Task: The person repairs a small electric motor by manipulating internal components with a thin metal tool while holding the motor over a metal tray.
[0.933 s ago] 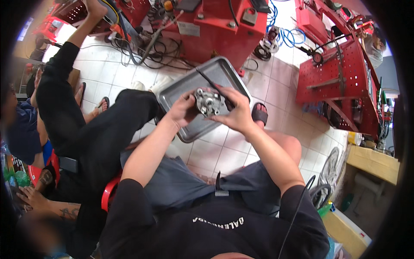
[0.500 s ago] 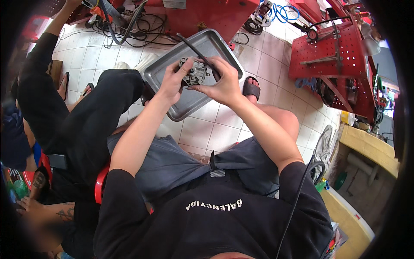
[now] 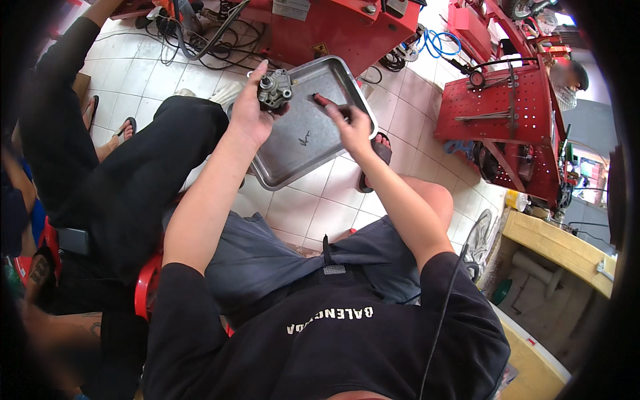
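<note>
In my left hand I grip a grey cast-metal housing, thumb along its side. Its face with a round central hub and bolt lugs is turned up, above the left part of a grey metal tray. My right hand is over the tray's right side, fingers curled and slightly blurred. A short dark piece with a reddish part sticks out by its fingertips; its kind cannot be made out. Some small dark bits lie on the tray bottom.
A red machine stands beyond the tray, with black cables on the tiled floor to its left. A red perforated cart is at right. Another person's black-clad leg is close on my left.
My hands have moved apart; the left keeps the housing and has gone up and left. My right hand has come off the housing, and the long black rod by it no longer shows.
</note>
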Available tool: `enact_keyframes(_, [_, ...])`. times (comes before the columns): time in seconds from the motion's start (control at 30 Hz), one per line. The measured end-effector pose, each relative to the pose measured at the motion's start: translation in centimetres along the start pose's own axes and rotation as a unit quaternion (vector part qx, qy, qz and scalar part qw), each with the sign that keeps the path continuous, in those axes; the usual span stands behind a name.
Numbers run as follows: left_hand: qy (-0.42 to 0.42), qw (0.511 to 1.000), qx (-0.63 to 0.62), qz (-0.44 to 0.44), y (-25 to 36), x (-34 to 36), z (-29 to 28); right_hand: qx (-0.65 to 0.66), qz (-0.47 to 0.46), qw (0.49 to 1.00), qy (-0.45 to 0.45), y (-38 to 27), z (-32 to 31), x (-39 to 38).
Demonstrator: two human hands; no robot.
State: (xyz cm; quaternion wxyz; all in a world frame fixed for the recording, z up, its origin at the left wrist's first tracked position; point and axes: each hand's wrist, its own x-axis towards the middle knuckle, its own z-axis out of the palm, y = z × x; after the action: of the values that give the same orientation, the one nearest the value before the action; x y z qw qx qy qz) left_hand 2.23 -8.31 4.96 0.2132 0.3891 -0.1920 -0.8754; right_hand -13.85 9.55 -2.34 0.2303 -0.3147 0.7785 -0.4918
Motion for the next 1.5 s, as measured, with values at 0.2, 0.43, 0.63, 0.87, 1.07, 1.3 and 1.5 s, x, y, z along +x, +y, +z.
enact_keyframes(0.2, [-0.007, 1.000, -0.013, 0.007, 1.5, -0.8, -0.3, -0.307, 0.135, 0.933, -0.133, 5.2, 4.5, -1.0])
enact_keyframes(0.43, [-0.198, 0.964, -0.176, 0.026, 0.9, -0.5, -0.5, -0.335, 0.214, 0.910, -0.118, 5.6, 7.2, -0.6])
enact_keyframes(0.63, [-0.334, 0.918, -0.204, 0.062, 1.3, 0.1, -1.0, -0.332, 0.205, 0.915, -0.105, 5.8, 6.8, -0.5])
enact_keyframes(0.87, [-0.305, 0.933, -0.176, 0.073, 1.3, 0.0, -1.1, -0.303, 0.137, 0.936, -0.116, 6.2, 5.4, -1.7])
enact_keyframes(1.07, [-0.343, 0.926, -0.143, 0.069, -0.2, 0.8, -2.2, -0.320, 0.125, 0.934, -0.097, 7.1, 6.5, -1.4])
enact_keyframes(1.3, [-0.383, 0.915, -0.127, -0.002, -0.9, -1.5, -0.3, -0.242, 0.101, 0.962, -0.069, 6.1, 4.2, -1.6])
enact_keyframes(1.5, [-0.413, 0.907, -0.075, 0.019, -2.1, -1.3, -1.2, -0.052, 0.033, 0.996, -0.061, 1.0, -2.1, -0.2])
